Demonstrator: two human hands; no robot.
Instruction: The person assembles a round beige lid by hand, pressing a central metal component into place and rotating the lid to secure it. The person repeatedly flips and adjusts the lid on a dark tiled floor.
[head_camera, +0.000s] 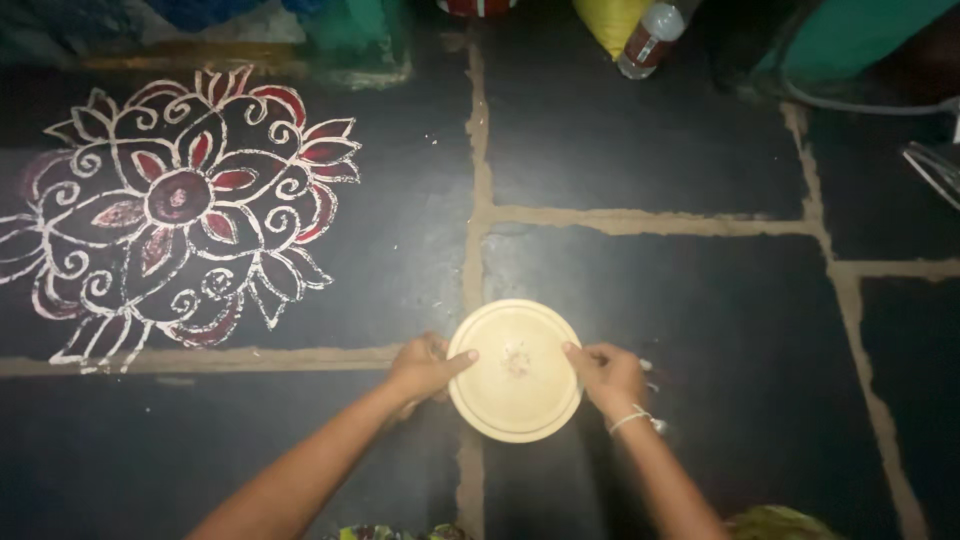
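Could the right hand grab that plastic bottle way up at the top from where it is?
Probably not without leaning far forward. The right hand is on the rim of the round plate near the person, while the bottle lies at the far edge of the dark floor. Nothing blocks the way.

Clear bottle's red label (640, 45); top edge, lying.

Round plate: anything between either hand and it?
Nothing visible. The left hand grips the round plate at its left rim and the right hand at its right rim, both touching it directly above the dark stone floor.
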